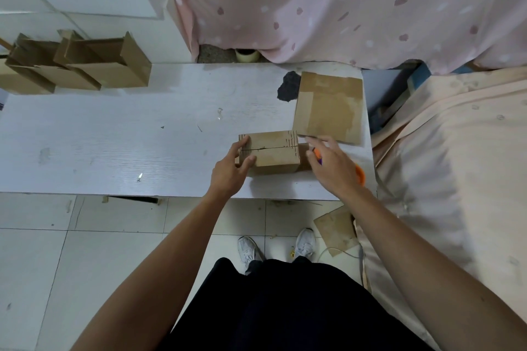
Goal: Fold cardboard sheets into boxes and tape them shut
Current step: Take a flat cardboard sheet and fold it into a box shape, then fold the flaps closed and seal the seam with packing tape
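Observation:
A small folded cardboard box (272, 155) stands on the white table (114, 134), its top flaps meeting in a seam along the middle. My left hand (231, 171) grips the box's left end, fingers over the top and thumb on the near side. My right hand (330, 164) hovers just right of the box, closed over an orange tape dispenser (360, 175) that is mostly hidden beneath it; an orange and purple tip shows by the thumb. A flat cardboard sheet (328, 107) with tape marks lies just behind the box.
Several folded boxes (77, 65) are stacked at the table's far left. A dark worn patch (288, 85) marks the tabletop. A tape roll (246, 55) sits beyond the far edge. A bed (456, 165) borders the right; cardboard scrap (338, 229) lies on the floor.

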